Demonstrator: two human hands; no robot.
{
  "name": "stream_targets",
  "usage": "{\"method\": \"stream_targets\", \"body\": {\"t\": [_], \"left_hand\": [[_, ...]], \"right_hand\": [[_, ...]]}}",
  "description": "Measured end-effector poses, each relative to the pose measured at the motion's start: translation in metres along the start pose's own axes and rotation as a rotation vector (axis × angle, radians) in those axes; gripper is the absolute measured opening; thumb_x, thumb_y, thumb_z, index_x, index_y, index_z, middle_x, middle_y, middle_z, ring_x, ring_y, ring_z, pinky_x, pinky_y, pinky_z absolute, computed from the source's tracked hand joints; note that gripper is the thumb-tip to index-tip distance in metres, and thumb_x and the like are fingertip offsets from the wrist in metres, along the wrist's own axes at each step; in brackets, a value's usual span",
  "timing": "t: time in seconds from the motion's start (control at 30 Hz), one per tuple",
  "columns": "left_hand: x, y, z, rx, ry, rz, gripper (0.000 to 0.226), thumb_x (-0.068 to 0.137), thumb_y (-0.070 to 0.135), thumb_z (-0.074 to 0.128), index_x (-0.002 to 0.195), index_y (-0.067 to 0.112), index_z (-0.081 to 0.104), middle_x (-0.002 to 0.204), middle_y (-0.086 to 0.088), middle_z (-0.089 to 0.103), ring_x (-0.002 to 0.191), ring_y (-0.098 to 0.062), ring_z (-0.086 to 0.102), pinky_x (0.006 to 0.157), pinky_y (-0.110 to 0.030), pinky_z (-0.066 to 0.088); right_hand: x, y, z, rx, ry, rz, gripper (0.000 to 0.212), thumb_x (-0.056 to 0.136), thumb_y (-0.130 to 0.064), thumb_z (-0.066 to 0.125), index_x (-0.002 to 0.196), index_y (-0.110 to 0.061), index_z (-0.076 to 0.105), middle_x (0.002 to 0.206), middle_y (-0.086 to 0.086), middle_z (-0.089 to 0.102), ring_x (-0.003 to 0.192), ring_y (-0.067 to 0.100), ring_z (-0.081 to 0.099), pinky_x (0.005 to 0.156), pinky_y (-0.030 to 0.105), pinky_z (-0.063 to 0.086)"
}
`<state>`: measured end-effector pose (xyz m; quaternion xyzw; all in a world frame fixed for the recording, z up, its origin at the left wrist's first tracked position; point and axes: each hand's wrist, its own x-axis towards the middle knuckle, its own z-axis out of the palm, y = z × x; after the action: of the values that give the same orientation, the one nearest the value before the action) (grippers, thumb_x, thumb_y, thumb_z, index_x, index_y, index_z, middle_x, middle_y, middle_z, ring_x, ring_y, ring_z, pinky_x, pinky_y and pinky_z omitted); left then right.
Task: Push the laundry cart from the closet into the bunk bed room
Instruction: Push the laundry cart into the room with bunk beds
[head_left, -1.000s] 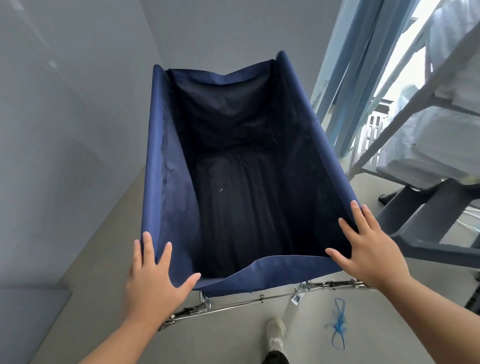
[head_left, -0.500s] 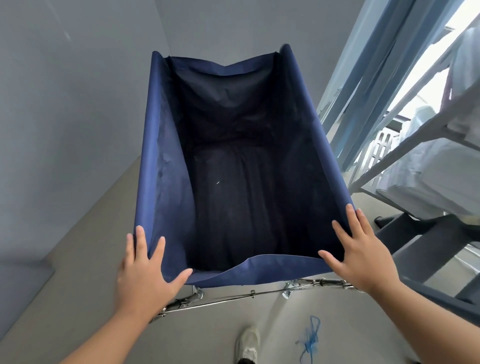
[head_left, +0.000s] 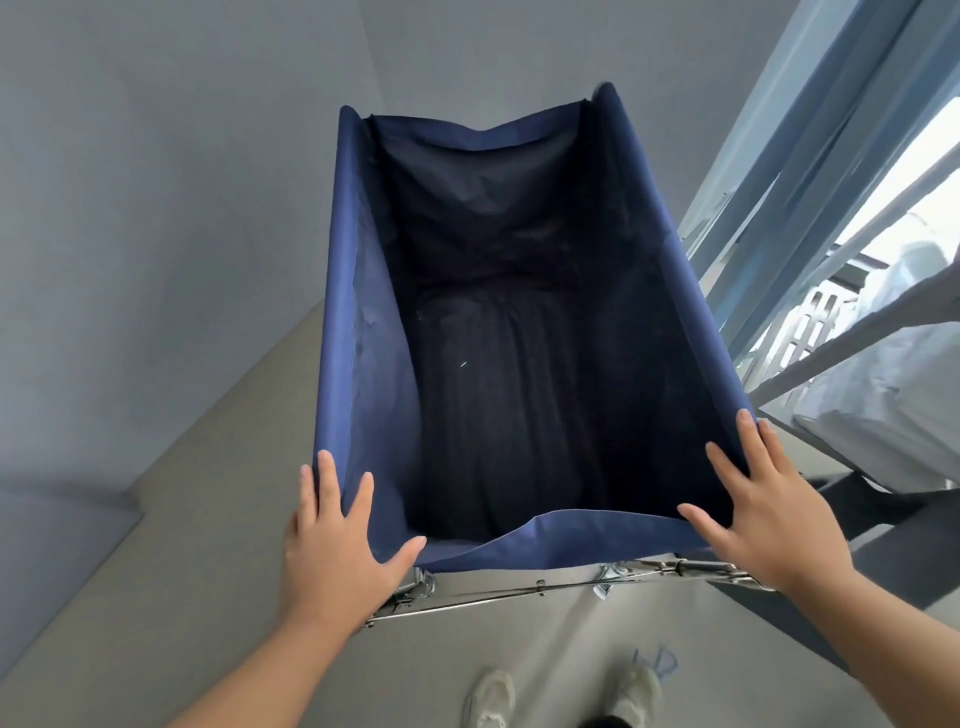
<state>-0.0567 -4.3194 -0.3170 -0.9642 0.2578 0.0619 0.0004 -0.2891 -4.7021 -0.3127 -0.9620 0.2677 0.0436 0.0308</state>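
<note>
Since the earlier frame the laundry cart (head_left: 519, 338) had rolled forward past the near bunk bed frame (head_left: 810, 358), and a second shoe had come into view at the bottom edge.

Left side: grey wall (head_left: 156, 234) ran close alongside the cart, with a strip of beige floor (head_left: 197, 545) between them.

Left hand (head_left: 337, 551) lay flat on the near-left corner of the navy fabric rim, fingers spread, thumb angled in along the near edge. Forearm came up straight from the lower left. Pressing rather than gripping, as far as the view showed.

Cart stood mid-frame on the floor, long axis pointing straight away from the person toward the far wall. Bag was open-topped and dark inside; looked empty apart from a tiny pale fleck, though the bottom was too dark to be sure. Metal frame bar (head_left: 519, 595) showed just under the near rim, between the two hands.

Two white shoes (head_left: 488, 699) were below that bar, with a bit of blue cord (head_left: 657, 662) on the floor near the right one.

Right hand (head_left: 763, 525) was on the near-right corner, fingers spread, fingertips over the right side rim, thumb pointing in along the near edge. Forearm entered from the lower right.

Far right: bunk bed frame with white bedding (head_left: 893, 395) stood just beside the cart's right side.
</note>
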Motion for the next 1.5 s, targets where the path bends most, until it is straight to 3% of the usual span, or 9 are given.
{"method": "stream_targets", "body": {"t": [0.33,0.5,0.63,0.83,1.0,1.13,1.27,1.5], "left_hand": [[0.008,0.052,0.001,0.002,-0.006,-0.102,0.099,0.07,0.084,0.039,0.138,0.014,0.056,0.162,-0.021,0.019,0.145,-0.045,0.024,0.09,-0.057,0.05],[0.009,0.073,0.0,-0.005,-0.001,-0.15,0.108,0.074,0.09,0.015,0.135,0.012,0.059,0.161,-0.022,0.021,0.144,-0.047,0.026,0.087,-0.06,0.05],[0.006,0.095,-0.001,-0.008,0.002,-0.199,0.11,0.073,0.091,0.013,0.136,0.013,0.058,0.162,-0.021,0.021,0.145,-0.046,0.025,0.089,-0.06,0.05],[0.005,0.127,0.002,-0.02,-0.001,-0.267,0.1,0.07,0.085,0.036,0.138,0.014,0.057,0.162,-0.021,0.021,0.144,-0.046,0.028,0.091,-0.058,0.05],[0.009,0.144,0.005,-0.051,-0.006,-0.327,0.1,0.07,0.085,0.039,0.138,0.015,0.057,0.161,-0.022,0.023,0.144,-0.045,0.028,0.088,-0.056,0.052],[0.016,0.154,0.005,-0.075,-0.006,-0.36,0.1,0.075,0.088,0.025,0.137,0.016,0.057,0.161,-0.022,0.023,0.143,-0.045,0.03,0.084,-0.055,0.054],[0.029,0.164,0.006,-0.111,0.015,-0.418,0.097,0.068,0.085,0.042,0.138,0.019,0.057,0.162,-0.019,0.022,0.143,-0.044,0.031,0.082,-0.053,0.055],[0.063,0.179,0.005,-0.157,0.043,-0.479,0.098,0.067,0.086,0.045,0.139,0.02,0.056,0.163,-0.019,0.02,0.146,-0.043,0.028,0.083,-0.053,0.056]], "right_hand": [[0.051,0.049,-0.013,0.028,-0.024,-0.116,0.085,0.08,-0.073,0.039,0.136,-0.013,0.056,0.162,0.016,0.02,0.15,0.036,0.015,0.084,0.053,0.055],[0.07,0.069,-0.015,0.046,-0.039,-0.171,0.084,0.081,-0.074,0.038,0.138,-0.014,0.054,0.162,0.015,0.018,0.151,0.035,0.011,0.085,0.05,0.056],[0.086,0.088,-0.015,0.011,-0.05,-0.206,0.084,0.082,-0.077,0.035,0.139,-0.018,0.053,0.163,0.013,0.017,0.151,0.034,0.011,0.081,0.046,0.057],[0.124,0.115,-0.014,-0.051,-0.049,-0.276,0.086,0.083,-0.079,0.032,0.141,-0.018,0.051,0.164,0.012,0.013,0.152,0.032,0.007,0.083,0.047,0.056],[0.16,0.123,-0.019,-0.105,-0.052,-0.314,0.086,0.083,-0.08,0.03,0.142,-0.02,0.049,0.164,0.01,0.012,0.152,0.031,0.007,0.083,0.049,0.057],[0.187,0.124,-0.025,-0.109,-0.056,-0.351,0.086,0.081,-0.078,0.035,0.14,-0.019,0.052,0.164,0.008,0.014,0.152,0.029,0.01,0.081,0.048,0.057],[0.223,0.123,-0.029,-0.119,-0.064,-0.39,0.086,0.08,-0.078,0.035,0.14,-0.018,0.051,0.164,0.006,0.012,0.152,0.027,0.008,0.082,0.047,0.058],[0.294,0.118,-0.041,-0.15,-0.1,-0.445,0.087,0.079,-0.077,0.036,0.14,-0.017,0.052,0.165,0.004,0.01,0.152,0.025,0.005,0.081,0.045,0.058]]}}
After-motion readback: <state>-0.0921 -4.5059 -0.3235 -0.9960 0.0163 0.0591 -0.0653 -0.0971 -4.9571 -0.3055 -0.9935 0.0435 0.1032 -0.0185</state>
